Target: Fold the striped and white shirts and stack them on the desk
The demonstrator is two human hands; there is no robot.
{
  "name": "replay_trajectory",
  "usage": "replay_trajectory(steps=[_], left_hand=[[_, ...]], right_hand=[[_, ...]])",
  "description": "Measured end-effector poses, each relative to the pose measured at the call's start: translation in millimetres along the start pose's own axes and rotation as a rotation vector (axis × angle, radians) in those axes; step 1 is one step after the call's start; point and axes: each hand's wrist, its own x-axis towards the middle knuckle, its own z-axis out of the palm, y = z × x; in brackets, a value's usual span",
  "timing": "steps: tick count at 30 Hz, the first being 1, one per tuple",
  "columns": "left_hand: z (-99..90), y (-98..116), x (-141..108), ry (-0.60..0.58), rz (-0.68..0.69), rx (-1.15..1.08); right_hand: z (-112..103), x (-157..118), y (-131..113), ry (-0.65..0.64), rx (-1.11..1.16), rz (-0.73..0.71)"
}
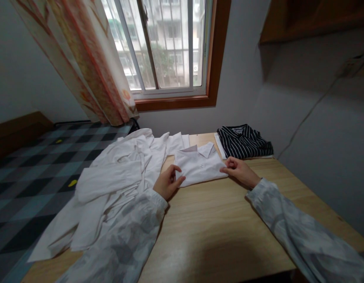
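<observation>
A white collared shirt (201, 167), folded into a flat rectangle with its collar facing away from me, lies on the wooden table (217, 220). My left hand (169, 181) is at its near left corner, thumb and fingers closed on the edge. At the right corner, my right hand (239, 171) pinches the fabric between thumb and fingers. Just beyond my right hand sits a stack of folded clothes with a black-and-white striped shirt (243, 142) on top. To the left of my left hand spreads a loose pile of white shirts (123, 173).
The white pile reaches past the table's left side to a bed with a checked cover (28, 184). Behind the table are a wall and a barred window (170, 43) with a patterned curtain (90, 59). A wooden shelf (314, 29) and a cable (306, 118) are on the right wall.
</observation>
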Motion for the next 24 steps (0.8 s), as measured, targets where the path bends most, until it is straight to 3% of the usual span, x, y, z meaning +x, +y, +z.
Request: replay_trajectory(steps=[6, 10, 13, 18, 24], left_hand=[[4.1, 2.5, -1.3, -0.050, -0.057, -0.297], [6.6, 7.4, -2.0, -0.056, -0.123, -0.465], [8.4, 5.1, -0.3, -0.008, -0.183, -0.494], [7.5, -4.8, 3.3, 0.105, -0.125, -0.269], [0.7, -4.5, 5.5, -0.018, 0.089, 0.188]], right_hand=[[-12.2, 4.9, 6.4, -0.120, 0.128, 0.154], [-17.9, 6.0, 12.4, -0.196, 0.100, 0.185], [-20.0, 6.0, 16.3, -0.184, 0.064, 0.179], [-17.3, 3.1, 10.3, -0.086, -0.013, 0.154], [-14.0, -2.6, -1.2, 0.062, -0.124, 0.118]])
